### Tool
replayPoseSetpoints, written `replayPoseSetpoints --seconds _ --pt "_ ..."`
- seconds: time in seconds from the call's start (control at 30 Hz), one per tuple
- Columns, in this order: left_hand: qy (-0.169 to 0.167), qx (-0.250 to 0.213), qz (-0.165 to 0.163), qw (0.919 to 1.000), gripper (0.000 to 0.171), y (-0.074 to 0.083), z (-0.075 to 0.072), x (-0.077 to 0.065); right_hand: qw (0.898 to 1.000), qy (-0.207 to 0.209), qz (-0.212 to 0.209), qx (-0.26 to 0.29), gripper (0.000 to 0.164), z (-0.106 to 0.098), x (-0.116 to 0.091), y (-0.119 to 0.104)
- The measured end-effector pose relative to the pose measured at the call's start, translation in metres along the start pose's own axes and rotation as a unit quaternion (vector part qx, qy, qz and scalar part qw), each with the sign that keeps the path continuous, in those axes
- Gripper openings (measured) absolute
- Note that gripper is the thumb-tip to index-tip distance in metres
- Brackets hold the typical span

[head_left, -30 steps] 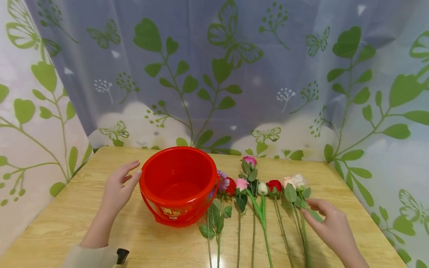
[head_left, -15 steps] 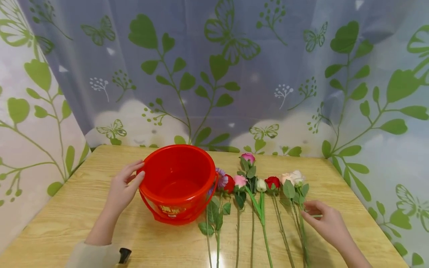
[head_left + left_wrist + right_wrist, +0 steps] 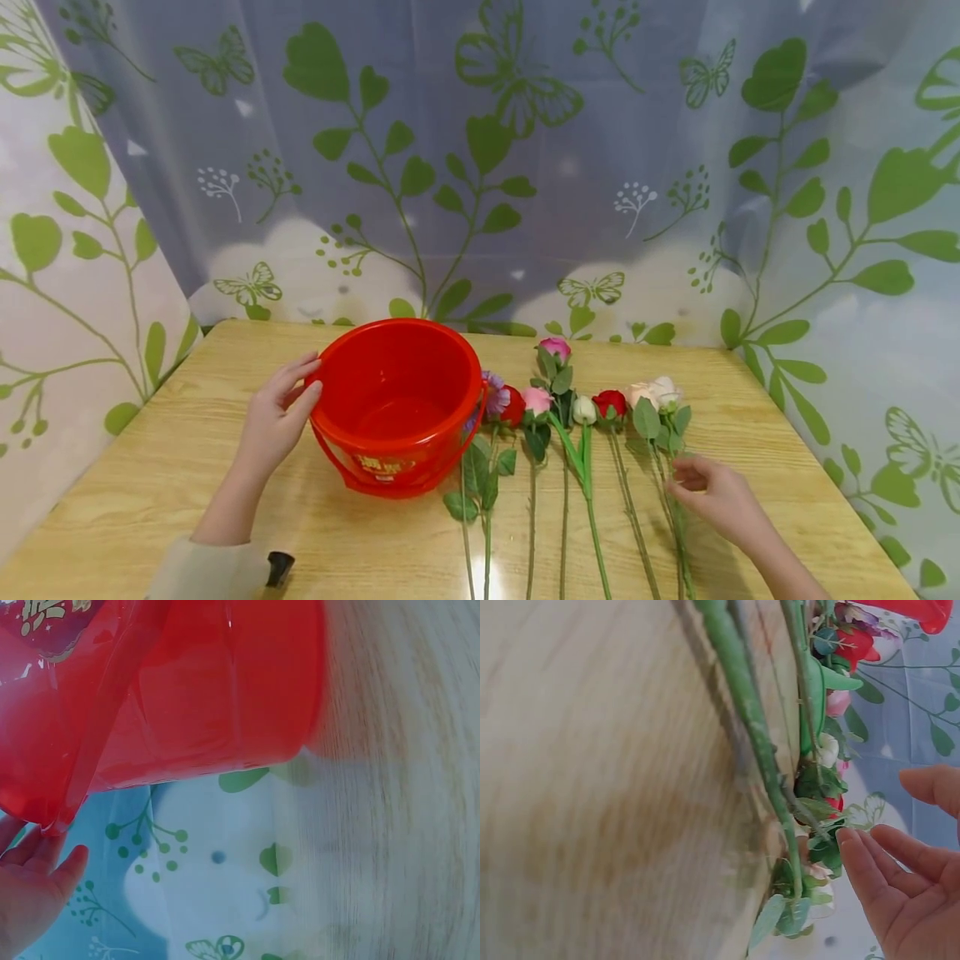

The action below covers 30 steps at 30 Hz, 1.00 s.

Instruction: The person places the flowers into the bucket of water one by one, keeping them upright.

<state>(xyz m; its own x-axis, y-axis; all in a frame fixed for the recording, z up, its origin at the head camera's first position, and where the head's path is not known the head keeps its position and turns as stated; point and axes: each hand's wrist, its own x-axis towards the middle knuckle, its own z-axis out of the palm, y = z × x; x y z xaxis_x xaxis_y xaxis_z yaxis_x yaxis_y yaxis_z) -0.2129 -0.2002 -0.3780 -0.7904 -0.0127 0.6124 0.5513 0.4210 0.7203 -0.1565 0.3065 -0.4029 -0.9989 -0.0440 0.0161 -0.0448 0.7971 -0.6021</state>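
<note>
My left hand (image 3: 272, 425) touches the left side of a red plastic bucket (image 3: 431, 467), fingertips on the rim and thumb apart from them. In the left wrist view, fingertips (image 3: 45, 844) meet the bucket near its handle's end. The right hand (image 3: 716, 498) is beside the stems of a white rose (image 3: 664, 392) and a peach rose (image 3: 640, 395). In the right wrist view its thumb stands well away from the extended fingers, which are close to the green leaves (image 3: 826, 847); whether they touch is unclear.
Between bucket and right hand lie a red rose (image 3: 610, 403), a white tulip (image 3: 584, 410), a pink rose (image 3: 537, 400), a magenta rose (image 3: 555, 348), another red flower (image 3: 513, 407) and a purple flower (image 3: 495, 396). A patterned curtain (image 3: 420, 167) backs the wooden table (image 3: 225, 367).
My left fingers have come onto the bucket rim. The right hand has shifted slightly left and down along the rose stems. The head view has tilted a little.
</note>
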Motion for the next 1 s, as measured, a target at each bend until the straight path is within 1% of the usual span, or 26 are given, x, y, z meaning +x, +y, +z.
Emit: replayPoseSetpoints --seconds 0.2,0.4,0.7,1.0 --pt "0.002 -0.016 0.011 0.9998 0.029 0.001 0.0 0.0 1.0 -0.02 0.006 0.01 0.043 0.003 0.002 0.003" --pt "-0.004 -0.018 0.008 0.9998 0.031 -0.001 -0.001 -0.001 0.999 -0.036 0.013 0.02 0.042 0.006 0.003 0.004" --pt "-0.007 -0.014 0.001 0.9999 0.032 -0.007 0.0 -0.002 0.999 -0.035 0.012 0.013 0.038 0.009 0.004 0.008" --pt "-0.008 -0.032 -0.002 0.9995 0.032 -0.003 0.0 -0.003 0.999 -0.033 0.015 0.003 0.037 0.013 0.008 0.014"
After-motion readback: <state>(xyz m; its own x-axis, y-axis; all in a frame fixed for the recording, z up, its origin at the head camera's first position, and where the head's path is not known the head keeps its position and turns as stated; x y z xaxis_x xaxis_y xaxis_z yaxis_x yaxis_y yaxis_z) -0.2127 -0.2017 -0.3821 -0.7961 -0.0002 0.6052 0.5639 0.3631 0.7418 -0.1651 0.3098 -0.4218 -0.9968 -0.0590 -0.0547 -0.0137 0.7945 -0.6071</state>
